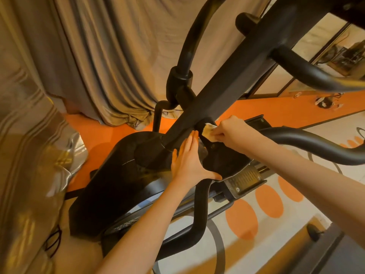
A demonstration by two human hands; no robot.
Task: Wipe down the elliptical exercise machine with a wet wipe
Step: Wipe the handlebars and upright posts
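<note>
curtain [110, 62] behind elliptical [223, 91], rug [276, 214] beneath

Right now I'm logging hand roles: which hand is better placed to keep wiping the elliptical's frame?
Right. The right hand pinches the wet wipe against the black frame. The left hand lies flat and open on the machine, holding nothing, probably just bracing.

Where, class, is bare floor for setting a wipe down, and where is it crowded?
Free: the orange floor strip between the grey draped curtain and the black elliptical frame. Crowded: where the left hand and right hand, gripping the pale wet wipe, meet.
</note>
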